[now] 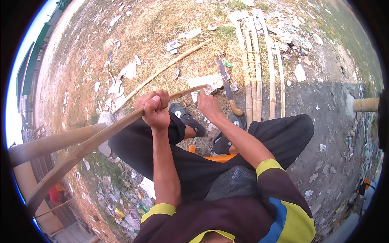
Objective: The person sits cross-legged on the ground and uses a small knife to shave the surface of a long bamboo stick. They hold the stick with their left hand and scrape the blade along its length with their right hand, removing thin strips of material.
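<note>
Head view: the left hand (156,107) is clenched around a long split bamboo strip (93,141), which runs from the far tip near the right hand (208,105) to the near left, where the rim cuts it off. The right hand's fingers are hidden behind its back; grip cannot be determined. A machete (227,87) lies just beyond it, beside 4 bamboo slats (255,60). Surface: dry grass and dirt ground (336,105), littered with paper scraps.

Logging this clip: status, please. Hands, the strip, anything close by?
Left hand shut on bamboo strip. Right hand open at the strip's far tip. Knife on the ground just beyond; split strips beside it.
</note>
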Tool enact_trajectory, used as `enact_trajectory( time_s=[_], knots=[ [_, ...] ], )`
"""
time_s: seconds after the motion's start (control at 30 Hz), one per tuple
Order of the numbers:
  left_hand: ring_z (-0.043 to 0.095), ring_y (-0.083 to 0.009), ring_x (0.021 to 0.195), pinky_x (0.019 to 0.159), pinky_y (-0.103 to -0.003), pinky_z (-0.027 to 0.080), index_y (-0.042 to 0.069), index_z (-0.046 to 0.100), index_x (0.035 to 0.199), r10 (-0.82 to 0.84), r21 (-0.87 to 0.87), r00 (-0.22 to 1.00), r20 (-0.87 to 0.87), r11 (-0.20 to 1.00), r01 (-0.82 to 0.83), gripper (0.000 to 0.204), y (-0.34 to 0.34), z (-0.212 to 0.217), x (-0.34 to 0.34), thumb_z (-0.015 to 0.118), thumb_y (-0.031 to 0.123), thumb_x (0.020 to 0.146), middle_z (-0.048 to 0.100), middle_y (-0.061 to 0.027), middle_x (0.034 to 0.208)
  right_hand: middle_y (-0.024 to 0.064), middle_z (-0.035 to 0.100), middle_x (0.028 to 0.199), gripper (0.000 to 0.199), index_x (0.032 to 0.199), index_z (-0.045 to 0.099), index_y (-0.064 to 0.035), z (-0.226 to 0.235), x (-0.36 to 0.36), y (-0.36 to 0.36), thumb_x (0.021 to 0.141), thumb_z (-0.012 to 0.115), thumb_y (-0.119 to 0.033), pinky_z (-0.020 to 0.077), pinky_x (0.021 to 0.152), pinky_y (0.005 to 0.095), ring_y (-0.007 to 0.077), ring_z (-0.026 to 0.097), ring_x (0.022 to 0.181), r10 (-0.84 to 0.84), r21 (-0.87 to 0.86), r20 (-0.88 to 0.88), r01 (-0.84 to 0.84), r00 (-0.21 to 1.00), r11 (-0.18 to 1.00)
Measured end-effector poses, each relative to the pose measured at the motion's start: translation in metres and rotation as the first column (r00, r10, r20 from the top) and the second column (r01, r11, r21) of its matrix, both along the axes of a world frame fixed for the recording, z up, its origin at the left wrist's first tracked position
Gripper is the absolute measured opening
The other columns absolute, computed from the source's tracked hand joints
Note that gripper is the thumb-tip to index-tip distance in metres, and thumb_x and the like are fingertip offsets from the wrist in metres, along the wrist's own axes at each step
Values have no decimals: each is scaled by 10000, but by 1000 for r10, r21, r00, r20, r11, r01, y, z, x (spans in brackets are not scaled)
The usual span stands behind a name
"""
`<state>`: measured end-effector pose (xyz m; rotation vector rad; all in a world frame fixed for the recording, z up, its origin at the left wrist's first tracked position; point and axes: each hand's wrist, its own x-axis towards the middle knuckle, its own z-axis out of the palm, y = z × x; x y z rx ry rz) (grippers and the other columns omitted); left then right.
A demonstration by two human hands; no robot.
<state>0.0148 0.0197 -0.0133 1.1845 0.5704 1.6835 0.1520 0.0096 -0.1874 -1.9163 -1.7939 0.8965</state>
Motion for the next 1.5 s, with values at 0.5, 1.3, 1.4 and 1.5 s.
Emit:
enact_trajectory(
  time_s=[0.5, 1.3, 1.4, 1.5],
  knots=[
    [168, -94, 383, 388, -287, 160, 53, 198, 493, -11, -7, 999, -39, 1000, 11, 334, -5, 3, 2, 445, 31, 716, 200, 0, 441, 310, 651, 884, 274, 1037, 542, 54, -24, 7, 8, 924, 464, -184, 530, 751, 518, 445, 655, 864, -52, -99, 25, 54, 998, 994],
    [154, -143, 381, 420, -328, 135, 56, 212, 470, -344, -5, 873, -344, 931, 365, 376, -3, 20, 0, 517, 167, 659, 228, -41, 401, 309, 582, 658, 294, 911, 531, 13, 39, 31, -20, 960, 461, -269, 469, 610, 552, 489, 593, 675, 20, 123, -91, -9, 996, 992],
    [154, -142, 379, 421, -327, 133, 55, 202, 473, -339, 2, 869, -361, 932, 364, 395, -3, 15, -3, 526, 169, 668, 221, -38, 404, 291, 587, 629, 283, 907, 545, 32, 81, 15, -31, 954, 485, -240, 485, 573, 522, 470, 605, 645, 85, 174, -144, -60, 986, 983],
    [149, -139, 377, 419, -326, 130, 55, 201, 472, -322, -3, 879, -352, 939, 343, 399, -3, 15, 5, 526, 169, 673, 211, -31, 407, 294, 571, 618, 269, 898, 524, 29, 32, 26, -23, 954, 486, -231, 479, 554, 513, 469, 592, 618, -19, 192, -114, 40, 993, 980]
  ],
)
